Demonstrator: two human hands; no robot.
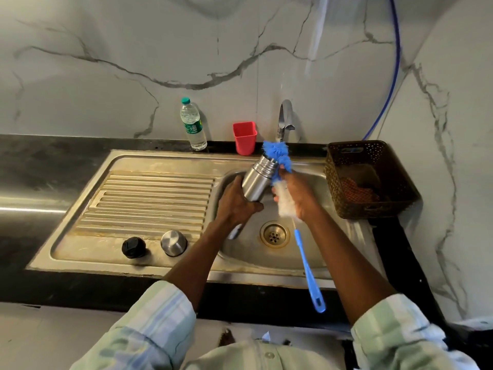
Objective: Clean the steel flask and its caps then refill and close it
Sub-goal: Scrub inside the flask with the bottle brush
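Note:
My left hand (236, 202) grips the steel flask (258, 178) round its lower body and holds it tilted over the sink bowl (301, 252), mouth pointing up and away. My right hand (298, 196) grips the bottle brush (278, 158) by its white bristle part, and the blue bristle tip sits at the flask's mouth. The brush's blue handle (310, 273) hangs down toward me. On the drainboard stand the black inner cap (133, 247) and the steel outer cap (174, 243), side by side.
A plastic water bottle (192, 125) and a red cup (244, 137) stand at the back of the counter, left of the tap (285, 117). A brown woven basket (369, 180) sits right of the sink. The ridged drainboard (149, 201) lies to the left.

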